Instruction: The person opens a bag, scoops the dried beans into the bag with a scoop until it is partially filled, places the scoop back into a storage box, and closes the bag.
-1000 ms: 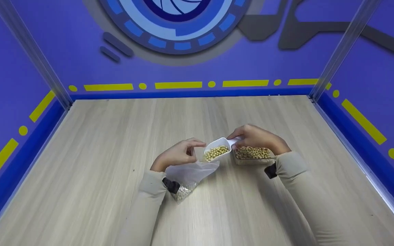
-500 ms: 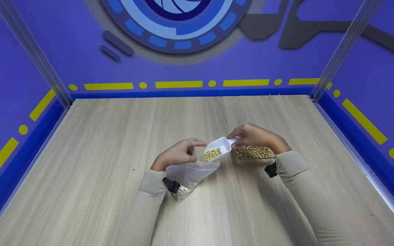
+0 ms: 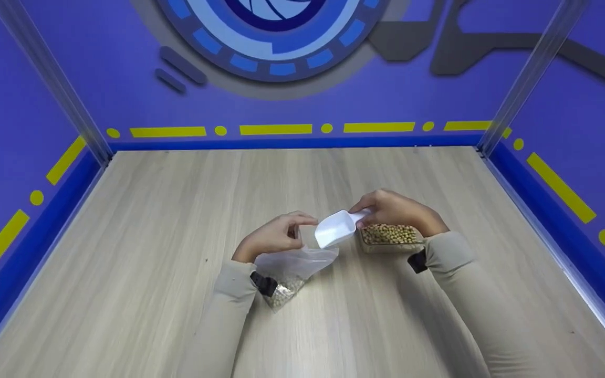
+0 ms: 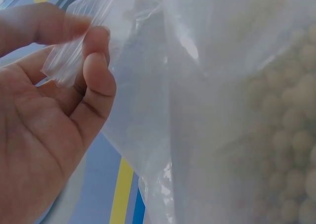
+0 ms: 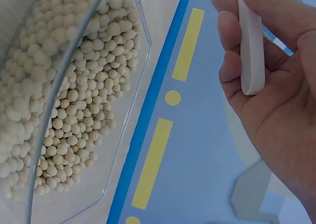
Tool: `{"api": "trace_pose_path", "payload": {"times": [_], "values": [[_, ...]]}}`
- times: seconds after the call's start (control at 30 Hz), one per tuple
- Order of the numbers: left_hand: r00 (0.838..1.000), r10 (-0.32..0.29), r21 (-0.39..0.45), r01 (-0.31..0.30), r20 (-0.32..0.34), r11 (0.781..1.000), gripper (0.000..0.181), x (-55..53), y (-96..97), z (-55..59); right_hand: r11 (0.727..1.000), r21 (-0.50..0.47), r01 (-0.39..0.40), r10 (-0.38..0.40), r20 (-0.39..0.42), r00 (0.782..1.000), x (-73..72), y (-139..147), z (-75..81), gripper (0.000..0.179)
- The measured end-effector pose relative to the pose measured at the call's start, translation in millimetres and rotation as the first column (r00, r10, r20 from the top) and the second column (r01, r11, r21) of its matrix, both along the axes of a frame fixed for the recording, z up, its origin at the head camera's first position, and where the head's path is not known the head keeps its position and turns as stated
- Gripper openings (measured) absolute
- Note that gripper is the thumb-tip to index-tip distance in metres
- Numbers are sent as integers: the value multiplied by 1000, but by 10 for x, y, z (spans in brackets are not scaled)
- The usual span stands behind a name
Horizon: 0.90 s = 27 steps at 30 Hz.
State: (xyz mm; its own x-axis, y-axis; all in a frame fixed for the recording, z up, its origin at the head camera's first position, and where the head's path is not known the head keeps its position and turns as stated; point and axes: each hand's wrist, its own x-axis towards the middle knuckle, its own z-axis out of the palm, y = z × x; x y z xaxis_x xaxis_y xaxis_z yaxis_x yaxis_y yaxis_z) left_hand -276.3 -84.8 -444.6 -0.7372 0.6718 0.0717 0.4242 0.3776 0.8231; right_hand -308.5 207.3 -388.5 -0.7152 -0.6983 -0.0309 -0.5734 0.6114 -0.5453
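Note:
In the head view my left hand [image 3: 273, 236] pinches the top edge of a clear zip bag [image 3: 302, 262]. Round pale soybeans [image 4: 291, 135] fill the bag's lower part, seen through the plastic in the left wrist view. My right hand [image 3: 394, 212] grips the handle of a white scoop [image 3: 335, 229], whose bowl tilts down over the bag's mouth with no beans showing in it. The right wrist view shows the scoop's handle [image 5: 253, 56] between fingers and palm. Just below the right hand stands a clear rectangular container [image 3: 392, 249] holding more soybeans [image 5: 74, 110].
The wood-grain table [image 3: 176, 210] lies under everything. Blue panels [image 3: 302, 113] with yellow marks rise at the back and both sides. A black wrist strap [image 3: 263, 284] sits on the left sleeve, another [image 3: 417, 261] on the right.
The beans in the scoop have slid out at its lip toward the bag, first thinning to a small heap, then gone from the bowl. Both hands have stayed nearly still.

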Motion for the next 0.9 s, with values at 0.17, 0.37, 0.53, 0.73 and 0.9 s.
{"api": "trace_pose_path", "payload": {"times": [0.17, 0.37, 0.53, 0.73, 0.9], "values": [[1000, 3, -4, -3, -1, 1000, 54, -2, 10, 10, 1000, 4, 15, -15, -1, 1000, 11, 24, 4, 30], [1000, -4, -7, 4, -17, 1000, 53, 13, 9, 21, 1000, -26, 17, -17, -20, 1000, 16, 78, -2, 26], [1000, 2, -13, -2, 0, 1000, 54, 20, 7, 24, 999, -49, 22, -25, -47, 999, 17, 163, -22, 27], [1000, 10, -5, -10, 21, 1000, 54, 14, 12, 20, 997, -60, 49, -52, -60, 997, 11, 298, -39, 27], [1000, 15, -1, -15, 22, 1000, 54, 12, 2, 11, 995, -68, 74, -79, -64, 995, 7, 431, -39, 26]]}}
